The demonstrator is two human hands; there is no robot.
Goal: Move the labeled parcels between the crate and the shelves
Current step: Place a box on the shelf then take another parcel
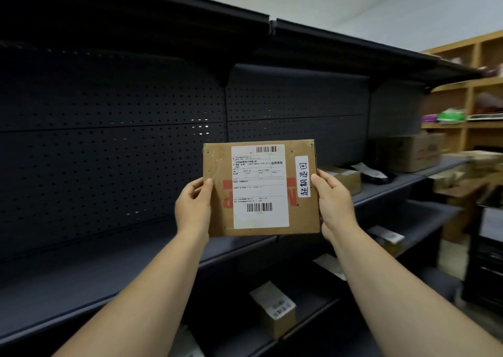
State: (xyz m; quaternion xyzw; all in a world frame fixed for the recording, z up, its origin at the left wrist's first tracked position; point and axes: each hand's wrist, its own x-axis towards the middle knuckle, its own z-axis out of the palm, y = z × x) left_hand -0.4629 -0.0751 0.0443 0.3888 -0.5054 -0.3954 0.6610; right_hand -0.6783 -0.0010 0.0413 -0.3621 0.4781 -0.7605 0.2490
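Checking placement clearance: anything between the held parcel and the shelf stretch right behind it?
Nothing visible. Both hands, left hand and right hand, hold the cardboard parcel upright before the dark shelf. That stretch shows bare; other small parcels sit further right.

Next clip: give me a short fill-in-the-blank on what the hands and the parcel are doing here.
1. The cardboard parcel is held by ____ hands.
2. The left hand grips the parcel's ____ edge.
3. The narrow handwritten sticker sits beside the right hand, to the ____ of the big shipping label.
4. Behind the parcel stands a dark ____ back panel.

Missing words: both; left; right; perforated
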